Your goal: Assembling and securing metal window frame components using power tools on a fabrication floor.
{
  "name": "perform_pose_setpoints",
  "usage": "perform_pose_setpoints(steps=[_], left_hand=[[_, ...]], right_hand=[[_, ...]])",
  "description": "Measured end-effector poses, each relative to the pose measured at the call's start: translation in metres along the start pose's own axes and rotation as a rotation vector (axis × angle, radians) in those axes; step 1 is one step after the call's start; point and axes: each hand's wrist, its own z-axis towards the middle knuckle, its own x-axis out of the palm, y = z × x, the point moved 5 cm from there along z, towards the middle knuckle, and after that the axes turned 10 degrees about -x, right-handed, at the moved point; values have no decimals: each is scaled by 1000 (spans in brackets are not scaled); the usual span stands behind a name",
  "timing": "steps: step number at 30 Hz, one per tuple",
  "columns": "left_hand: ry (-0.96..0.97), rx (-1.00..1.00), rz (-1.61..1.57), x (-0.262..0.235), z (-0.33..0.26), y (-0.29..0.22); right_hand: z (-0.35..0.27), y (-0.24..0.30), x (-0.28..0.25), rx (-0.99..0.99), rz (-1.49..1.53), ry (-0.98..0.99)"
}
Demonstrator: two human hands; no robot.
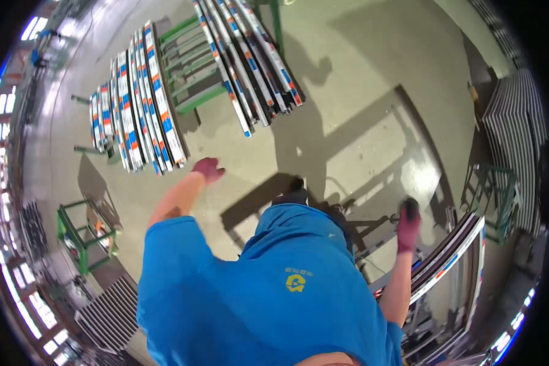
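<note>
My left hand [208,169], in a dark pink glove, hangs in the air over the floor. Its fingers are loosely bent and apart, with nothing visible in them. Closest to it are long profiles [160,104] wrapped in white, blue and orange film, which it does not touch. Out to my right, my right hand [409,235], in the same kind of glove, looks closed around a dark, blurred thing [411,209] whose kind I cannot make out. A rack of long film-covered frame pieces [448,268] lies beside my right forearm.
Another bundle of wrapped profiles [250,61] rests on a green metal rack [198,97] ahead. A green stand [82,235] is at the left. Striped stacks of profiles stand at the right [515,134] and lower left [110,314]. A second green frame [500,195] stands at the right.
</note>
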Motion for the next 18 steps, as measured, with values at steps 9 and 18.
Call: perform_pose_setpoints(steps=[9,18], left_hand=[[103,-227,-590,346,-119,-13],[49,-510,-1389,417,-209,-225]], right_hand=[[162,214,364,-151,193,979],[169,177,709,-295,-171,1434]])
